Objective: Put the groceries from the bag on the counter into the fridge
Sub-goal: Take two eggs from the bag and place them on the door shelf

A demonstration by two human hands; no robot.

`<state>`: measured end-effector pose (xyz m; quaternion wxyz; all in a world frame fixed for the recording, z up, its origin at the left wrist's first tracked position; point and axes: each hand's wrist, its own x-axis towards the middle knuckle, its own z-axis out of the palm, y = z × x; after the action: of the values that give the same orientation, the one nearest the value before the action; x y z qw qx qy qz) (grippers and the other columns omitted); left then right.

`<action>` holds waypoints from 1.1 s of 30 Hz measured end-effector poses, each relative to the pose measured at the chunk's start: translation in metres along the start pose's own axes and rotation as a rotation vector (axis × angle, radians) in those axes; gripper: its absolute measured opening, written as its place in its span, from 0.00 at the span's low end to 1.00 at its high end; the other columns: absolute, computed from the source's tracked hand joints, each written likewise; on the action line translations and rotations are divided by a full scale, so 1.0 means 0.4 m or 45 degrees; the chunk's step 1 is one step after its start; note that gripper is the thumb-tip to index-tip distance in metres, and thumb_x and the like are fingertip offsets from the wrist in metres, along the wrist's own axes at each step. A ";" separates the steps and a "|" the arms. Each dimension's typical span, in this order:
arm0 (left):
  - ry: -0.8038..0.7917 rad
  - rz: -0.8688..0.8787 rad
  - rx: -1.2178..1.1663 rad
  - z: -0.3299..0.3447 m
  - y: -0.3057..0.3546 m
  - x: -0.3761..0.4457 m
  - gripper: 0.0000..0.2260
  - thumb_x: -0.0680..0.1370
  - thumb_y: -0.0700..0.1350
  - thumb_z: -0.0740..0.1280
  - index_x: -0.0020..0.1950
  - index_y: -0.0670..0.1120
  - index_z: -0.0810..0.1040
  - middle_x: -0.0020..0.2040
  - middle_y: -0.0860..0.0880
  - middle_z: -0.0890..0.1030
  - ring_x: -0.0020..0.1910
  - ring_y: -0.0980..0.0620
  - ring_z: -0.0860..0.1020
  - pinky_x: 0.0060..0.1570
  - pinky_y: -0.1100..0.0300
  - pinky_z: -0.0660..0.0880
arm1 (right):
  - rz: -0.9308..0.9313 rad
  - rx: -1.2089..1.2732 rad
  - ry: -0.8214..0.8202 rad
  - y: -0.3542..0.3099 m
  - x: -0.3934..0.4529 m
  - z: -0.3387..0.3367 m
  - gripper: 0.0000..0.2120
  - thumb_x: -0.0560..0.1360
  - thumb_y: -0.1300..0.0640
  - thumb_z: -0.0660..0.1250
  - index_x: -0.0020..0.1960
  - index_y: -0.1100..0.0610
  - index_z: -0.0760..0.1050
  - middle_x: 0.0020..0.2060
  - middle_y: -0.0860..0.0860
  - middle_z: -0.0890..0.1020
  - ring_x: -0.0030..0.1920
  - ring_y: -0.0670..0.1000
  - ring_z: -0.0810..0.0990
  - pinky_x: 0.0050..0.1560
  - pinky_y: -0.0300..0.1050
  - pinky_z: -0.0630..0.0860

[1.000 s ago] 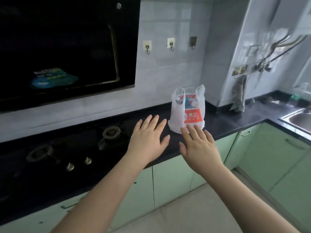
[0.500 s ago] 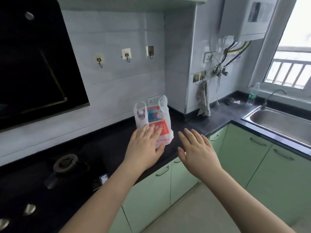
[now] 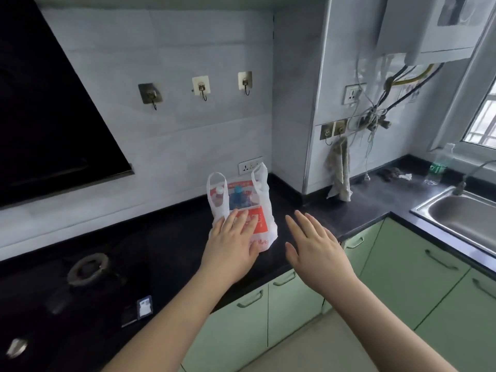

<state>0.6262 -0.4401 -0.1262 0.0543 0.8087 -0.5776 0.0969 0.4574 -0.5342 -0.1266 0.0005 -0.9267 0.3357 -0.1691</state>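
Left grip (image 3: pixel 233 245) now overlaps bag (image 3: pixel 264 210) (fingers straight); right grip (image 3: pixel 314 244) beside.

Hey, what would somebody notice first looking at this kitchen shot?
Two bare hands reach forward with straight fingers, the left hand in front of a white plastic bag of bottles, the right hand beside it. The bag stands upright on the black counter, near the wall corner.

We see a gas burner (image 3: pixel 88 268) at the left, three wall hooks (image 3: pixel 200 87) above, a cloth (image 3: pixel 340 173) hanging in the corner, and a steel sink (image 3: pixel 461 218) at the right.
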 end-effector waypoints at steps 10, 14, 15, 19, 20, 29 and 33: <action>-0.023 -0.050 0.045 0.122 -0.074 0.188 0.26 0.84 0.55 0.51 0.80 0.50 0.50 0.81 0.47 0.51 0.79 0.46 0.45 0.77 0.46 0.42 | -0.044 0.035 -0.113 0.021 0.204 0.093 0.29 0.81 0.43 0.49 0.79 0.51 0.47 0.79 0.50 0.51 0.78 0.51 0.47 0.75 0.47 0.47; -0.039 -0.023 -0.004 0.175 -0.092 0.286 0.25 0.84 0.53 0.49 0.80 0.48 0.51 0.81 0.46 0.52 0.79 0.45 0.47 0.76 0.48 0.43 | -0.001 0.026 -0.135 0.020 0.313 0.131 0.30 0.81 0.44 0.50 0.79 0.54 0.49 0.79 0.51 0.52 0.78 0.51 0.47 0.75 0.46 0.46; -0.063 -0.025 -0.011 0.188 -0.102 0.307 0.25 0.84 0.53 0.49 0.80 0.47 0.50 0.81 0.45 0.51 0.79 0.45 0.46 0.76 0.48 0.43 | 0.008 0.026 -0.140 0.021 0.340 0.139 0.30 0.81 0.45 0.51 0.79 0.54 0.49 0.79 0.51 0.52 0.78 0.51 0.47 0.75 0.46 0.45; -0.107 -0.020 -0.063 0.242 -0.166 0.390 0.26 0.84 0.54 0.49 0.80 0.48 0.48 0.81 0.46 0.50 0.79 0.44 0.46 0.77 0.46 0.47 | 0.017 0.014 -0.130 0.024 0.440 0.171 0.30 0.81 0.47 0.53 0.78 0.55 0.51 0.78 0.52 0.53 0.78 0.51 0.48 0.75 0.47 0.46; -0.111 -0.022 -0.093 0.259 -0.182 0.412 0.26 0.84 0.55 0.50 0.80 0.48 0.48 0.81 0.46 0.50 0.79 0.44 0.46 0.77 0.46 0.48 | 0.021 0.017 -0.129 0.021 0.464 0.184 0.29 0.81 0.47 0.54 0.78 0.55 0.51 0.78 0.52 0.54 0.78 0.51 0.48 0.75 0.46 0.46; -0.211 -0.114 -0.343 0.368 -0.243 0.545 0.29 0.83 0.53 0.54 0.80 0.47 0.46 0.81 0.45 0.51 0.79 0.45 0.47 0.76 0.50 0.45 | 0.065 0.106 -0.206 0.020 0.568 0.316 0.28 0.80 0.51 0.54 0.78 0.57 0.54 0.77 0.52 0.58 0.77 0.51 0.52 0.75 0.47 0.49; -0.193 -0.164 -0.253 0.387 -0.288 0.562 0.29 0.83 0.53 0.53 0.80 0.45 0.46 0.81 0.44 0.49 0.79 0.44 0.46 0.74 0.50 0.39 | -0.001 0.160 -0.241 0.004 0.616 0.356 0.28 0.80 0.53 0.55 0.78 0.57 0.53 0.77 0.52 0.58 0.77 0.51 0.53 0.76 0.46 0.49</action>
<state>0.8202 -0.6409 -0.2252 0.0964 0.8399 -0.5335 -0.0260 0.6780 -0.7049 -0.1837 0.0903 -0.9368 0.3225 -0.1016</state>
